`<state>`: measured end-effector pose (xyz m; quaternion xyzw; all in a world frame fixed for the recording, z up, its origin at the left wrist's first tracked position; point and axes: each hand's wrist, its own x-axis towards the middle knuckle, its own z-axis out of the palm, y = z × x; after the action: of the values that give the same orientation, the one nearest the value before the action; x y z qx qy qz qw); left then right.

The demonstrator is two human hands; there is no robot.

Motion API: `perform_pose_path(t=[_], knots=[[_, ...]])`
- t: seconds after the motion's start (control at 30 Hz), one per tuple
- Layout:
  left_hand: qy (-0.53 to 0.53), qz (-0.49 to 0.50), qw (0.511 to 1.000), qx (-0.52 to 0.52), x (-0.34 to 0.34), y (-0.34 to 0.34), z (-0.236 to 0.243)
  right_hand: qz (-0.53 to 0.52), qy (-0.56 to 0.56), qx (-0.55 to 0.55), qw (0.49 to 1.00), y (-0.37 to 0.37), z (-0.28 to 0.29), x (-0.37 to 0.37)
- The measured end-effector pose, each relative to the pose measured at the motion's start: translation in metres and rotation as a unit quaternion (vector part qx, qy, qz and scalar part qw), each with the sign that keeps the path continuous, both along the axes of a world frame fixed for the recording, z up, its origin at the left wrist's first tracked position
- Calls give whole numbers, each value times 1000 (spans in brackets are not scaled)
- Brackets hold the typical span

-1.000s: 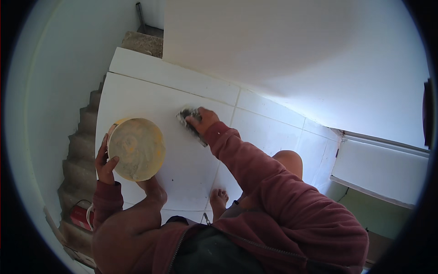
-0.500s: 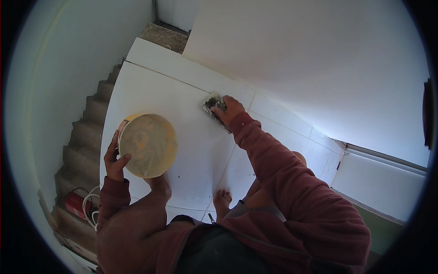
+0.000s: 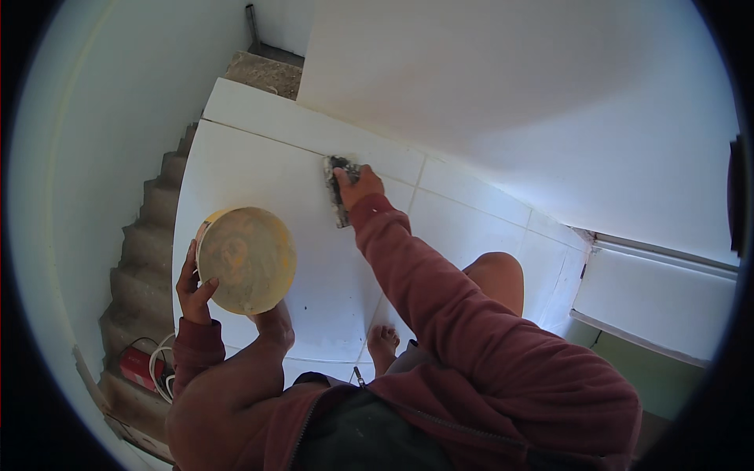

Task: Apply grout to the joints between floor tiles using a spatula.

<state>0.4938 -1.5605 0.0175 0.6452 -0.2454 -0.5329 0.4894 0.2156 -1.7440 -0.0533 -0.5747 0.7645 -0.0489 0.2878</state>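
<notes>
My left hand (image 3: 195, 292) grips a round yellow tub (image 3: 247, 261) by its left side, thumb over the rim. Greyish, pale residue smears the tub's round face. In my right hand (image 3: 363, 187) is a float-like hand tool (image 3: 336, 206), its dark handle under my fingers and its edge crusted with whitish paste. The tool lies against the white tiles (image 3: 259, 173), just below the long joint line (image 3: 267, 137) and to the right of the tub. My fingers partly cover its handle.
Brown steps (image 3: 145, 255) run down along the left wall, beyond the tiles' edge. A red box (image 3: 141, 367) with a white cable (image 3: 163, 361) rests on one step. My bare foot (image 3: 383, 339) stands on the tiles. A white wall (image 3: 503, 86) rises on the right.
My right hand has moved left along the joint with the float, which has turned more upright in the picture. The tub sits slightly lower and further left; the whole view has shifted a little.
</notes>
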Motion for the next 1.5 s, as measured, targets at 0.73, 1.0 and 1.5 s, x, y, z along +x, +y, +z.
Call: perform_pose_path(t=[0.73, 1.0, 1.5], knots=[[3, 5, 1000, 10, 11, 15, -10, 147, -108, 13, 983, 15, 12, -30], [83, 51, 995, -7, 9, 18, -10, -63, 9, -67, 996, 5, -5, -24], [69, 66, 995, -6, 5, 23, -6, 71, -73, -80, 992, -36, -1, 10]])
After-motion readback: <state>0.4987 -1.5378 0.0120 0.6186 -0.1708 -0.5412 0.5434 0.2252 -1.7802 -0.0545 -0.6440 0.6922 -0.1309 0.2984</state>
